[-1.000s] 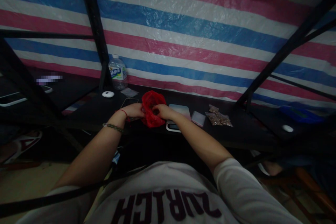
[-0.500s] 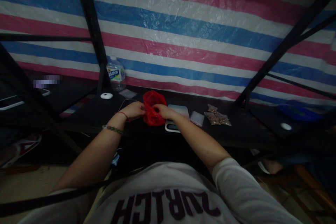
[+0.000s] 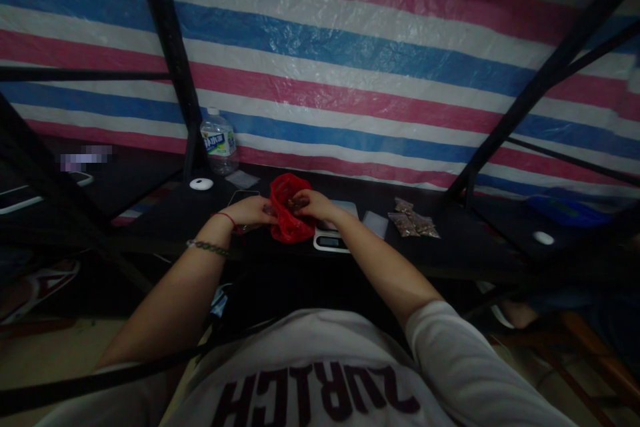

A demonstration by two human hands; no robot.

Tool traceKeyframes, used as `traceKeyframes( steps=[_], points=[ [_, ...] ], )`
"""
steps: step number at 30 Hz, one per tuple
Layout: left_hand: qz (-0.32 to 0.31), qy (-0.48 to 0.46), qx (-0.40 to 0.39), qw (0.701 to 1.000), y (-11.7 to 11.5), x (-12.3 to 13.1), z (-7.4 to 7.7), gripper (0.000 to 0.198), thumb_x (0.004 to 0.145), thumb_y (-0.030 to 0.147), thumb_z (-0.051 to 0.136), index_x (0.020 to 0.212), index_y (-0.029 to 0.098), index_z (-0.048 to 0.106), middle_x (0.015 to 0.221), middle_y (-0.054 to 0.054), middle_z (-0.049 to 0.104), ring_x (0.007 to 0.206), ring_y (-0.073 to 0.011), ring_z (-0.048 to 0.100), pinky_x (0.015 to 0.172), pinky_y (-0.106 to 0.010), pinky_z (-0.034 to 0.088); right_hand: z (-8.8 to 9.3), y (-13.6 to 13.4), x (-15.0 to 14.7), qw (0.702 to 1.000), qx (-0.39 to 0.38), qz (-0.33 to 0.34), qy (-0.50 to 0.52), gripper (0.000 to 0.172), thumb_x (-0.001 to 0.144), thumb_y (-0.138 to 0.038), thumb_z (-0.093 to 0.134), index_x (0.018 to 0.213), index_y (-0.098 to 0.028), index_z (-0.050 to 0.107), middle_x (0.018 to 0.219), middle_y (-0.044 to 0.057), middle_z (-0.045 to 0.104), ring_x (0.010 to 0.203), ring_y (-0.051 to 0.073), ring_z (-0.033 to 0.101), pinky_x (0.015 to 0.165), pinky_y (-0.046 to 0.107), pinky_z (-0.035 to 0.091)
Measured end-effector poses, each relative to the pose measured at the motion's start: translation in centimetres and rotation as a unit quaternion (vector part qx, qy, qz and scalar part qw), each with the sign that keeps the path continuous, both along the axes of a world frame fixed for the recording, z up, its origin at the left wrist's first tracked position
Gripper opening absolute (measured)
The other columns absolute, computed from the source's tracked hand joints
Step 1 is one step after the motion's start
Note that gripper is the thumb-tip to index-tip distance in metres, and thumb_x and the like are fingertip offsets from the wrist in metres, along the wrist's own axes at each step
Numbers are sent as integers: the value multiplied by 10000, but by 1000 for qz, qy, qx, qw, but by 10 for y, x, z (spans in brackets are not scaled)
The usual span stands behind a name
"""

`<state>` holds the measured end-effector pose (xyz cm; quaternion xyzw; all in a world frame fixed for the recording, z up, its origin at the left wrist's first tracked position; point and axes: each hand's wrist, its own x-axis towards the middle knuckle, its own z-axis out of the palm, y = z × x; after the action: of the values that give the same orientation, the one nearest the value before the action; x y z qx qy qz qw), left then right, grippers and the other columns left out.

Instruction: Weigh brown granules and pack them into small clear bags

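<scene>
A red plastic bag (image 3: 286, 223) sits on the black table (image 3: 450, 253) in front of me. My left hand (image 3: 253, 211) grips its left edge with closed fingers. My right hand (image 3: 310, 203) is at the bag's mouth, fingers pinched around a small dark clump that I cannot make out. Just right of the bag lies a small white digital scale (image 3: 331, 239), partly hidden by my right wrist.
Several small filled clear packets (image 3: 414, 224) and an empty clear pouch (image 3: 375, 223) lie right of the scale. A water bottle (image 3: 219, 142), a white round puck (image 3: 201, 183) and a phone (image 3: 241, 197) stand at the left. Black frame bars cross a striped tarp behind.
My right hand has lifted from inside the bag up to its mouth, now pinching something dark. The left hand stays on the bag's edge.
</scene>
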<state>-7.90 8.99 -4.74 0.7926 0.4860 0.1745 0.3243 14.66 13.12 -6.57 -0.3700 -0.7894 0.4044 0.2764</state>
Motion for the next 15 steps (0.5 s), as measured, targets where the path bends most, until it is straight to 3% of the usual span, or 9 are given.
traceKeyframes(
  steps=[7, 15],
  points=[
    [-26, 44, -17, 999, -2, -13, 9, 441, 655, 501, 649, 967, 196, 707, 877, -22, 732, 796, -206, 646, 700, -258, 488, 3, 3, 8, 998, 14, -55, -34, 398, 613, -116, 763, 986, -132, 627, 907, 54, 682, 799, 155, 643, 756, 287, 510],
    [37, 44, 33, 998, -3, -17, 16, 413, 641, 506, 658, 921, 207, 710, 882, -27, 724, 813, -219, 645, 733, -275, 491, -10, 0, 8, 998, 22, -53, -23, 434, 619, -79, 725, 1028, -170, 611, 923, 15, 679, 826, 137, 640, 750, 262, 502]
  ],
)
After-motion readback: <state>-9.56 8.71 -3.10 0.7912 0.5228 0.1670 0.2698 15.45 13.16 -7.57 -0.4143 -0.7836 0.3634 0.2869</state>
